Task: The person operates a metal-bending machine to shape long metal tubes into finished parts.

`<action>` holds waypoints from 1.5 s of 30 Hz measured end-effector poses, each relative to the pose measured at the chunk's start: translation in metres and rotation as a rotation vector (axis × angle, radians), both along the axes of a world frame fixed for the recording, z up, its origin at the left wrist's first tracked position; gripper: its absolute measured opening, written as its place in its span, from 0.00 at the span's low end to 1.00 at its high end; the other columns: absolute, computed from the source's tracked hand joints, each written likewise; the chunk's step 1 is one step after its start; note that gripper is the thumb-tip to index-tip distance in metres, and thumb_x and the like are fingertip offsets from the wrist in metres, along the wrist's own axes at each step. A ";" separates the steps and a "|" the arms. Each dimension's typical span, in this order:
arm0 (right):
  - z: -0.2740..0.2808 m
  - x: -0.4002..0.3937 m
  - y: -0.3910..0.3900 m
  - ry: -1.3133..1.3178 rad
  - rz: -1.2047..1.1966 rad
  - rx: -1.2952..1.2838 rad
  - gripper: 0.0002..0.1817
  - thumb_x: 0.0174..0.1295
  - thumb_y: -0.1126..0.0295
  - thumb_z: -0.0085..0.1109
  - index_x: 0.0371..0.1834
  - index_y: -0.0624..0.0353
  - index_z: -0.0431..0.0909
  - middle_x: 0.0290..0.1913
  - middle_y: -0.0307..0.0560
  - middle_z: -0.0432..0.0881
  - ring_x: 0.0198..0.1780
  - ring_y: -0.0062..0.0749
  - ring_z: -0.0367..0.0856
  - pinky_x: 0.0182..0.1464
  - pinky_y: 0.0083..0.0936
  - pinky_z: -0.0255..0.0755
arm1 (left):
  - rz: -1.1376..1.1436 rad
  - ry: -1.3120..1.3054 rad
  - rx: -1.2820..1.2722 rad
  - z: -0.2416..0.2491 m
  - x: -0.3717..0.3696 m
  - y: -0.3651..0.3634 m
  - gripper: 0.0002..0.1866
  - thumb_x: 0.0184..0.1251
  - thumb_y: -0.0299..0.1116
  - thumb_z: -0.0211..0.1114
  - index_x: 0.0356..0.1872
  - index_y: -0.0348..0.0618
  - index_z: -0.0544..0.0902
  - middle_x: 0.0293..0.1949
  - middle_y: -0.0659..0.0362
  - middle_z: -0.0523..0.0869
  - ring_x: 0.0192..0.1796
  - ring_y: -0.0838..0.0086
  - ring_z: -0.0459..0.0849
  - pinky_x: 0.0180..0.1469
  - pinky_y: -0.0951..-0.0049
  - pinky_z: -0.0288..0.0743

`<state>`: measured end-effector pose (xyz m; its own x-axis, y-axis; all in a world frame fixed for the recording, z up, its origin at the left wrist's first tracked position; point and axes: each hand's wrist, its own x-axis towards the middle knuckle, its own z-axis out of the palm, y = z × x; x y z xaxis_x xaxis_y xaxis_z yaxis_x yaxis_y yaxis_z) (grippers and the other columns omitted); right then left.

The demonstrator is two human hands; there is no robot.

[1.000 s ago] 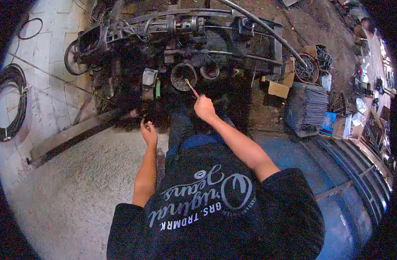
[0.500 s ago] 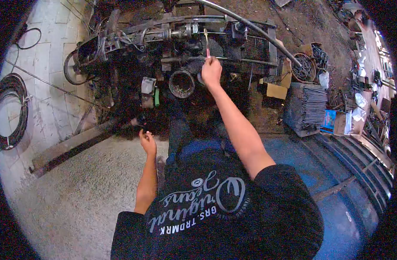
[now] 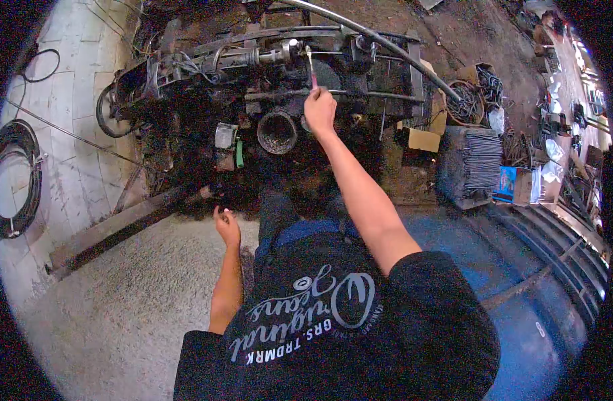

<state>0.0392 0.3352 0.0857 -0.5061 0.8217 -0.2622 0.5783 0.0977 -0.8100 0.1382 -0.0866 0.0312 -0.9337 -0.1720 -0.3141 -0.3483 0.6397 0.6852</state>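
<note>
My right hand (image 3: 320, 111) is closed around the pinkish handle of a slim brush (image 3: 312, 67), arm stretched forward. The brush's pale tip reaches up beside the metal spindle (image 3: 273, 55) of a dark machine (image 3: 239, 85). Lower and to the left, my left hand (image 3: 228, 227) hangs with its fingers loosely bent and apart, holding nothing. Just in front of my body stands a round pot (image 3: 277, 134) of grainy bits, below the machine's front bar. A green object (image 3: 239, 154) lies near a pale box (image 3: 226, 136) left of the pot.
A long metal pipe (image 3: 387, 41) slants across the machine's right side. Farther right are a stack of thin rods (image 3: 481, 160), a cardboard box (image 3: 423, 139) and a basket of wire (image 3: 465, 103). A coiled hose (image 3: 30, 180) lies on the left floor; a beam (image 3: 119, 224) runs nearby.
My right hand and the brush have shifted slightly left and down in view. A bright round end now shows on the spindle. My left hand has barely moved.
</note>
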 end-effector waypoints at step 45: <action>0.004 0.028 0.003 0.028 -0.043 0.061 0.17 0.65 0.64 0.44 0.35 0.69 0.76 0.32 0.70 0.78 0.38 0.65 0.77 0.41 0.51 0.68 | -0.016 0.017 -0.025 0.013 -0.009 0.006 0.24 0.71 0.39 0.53 0.63 0.37 0.64 0.34 0.52 0.83 0.33 0.70 0.83 0.38 0.71 0.75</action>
<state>0.0675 0.3378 0.0894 -0.4765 0.8569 -0.1966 0.5599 0.1233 -0.8194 0.1291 -0.0808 0.0439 -0.9417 -0.1645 -0.2935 -0.3259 0.6624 0.6745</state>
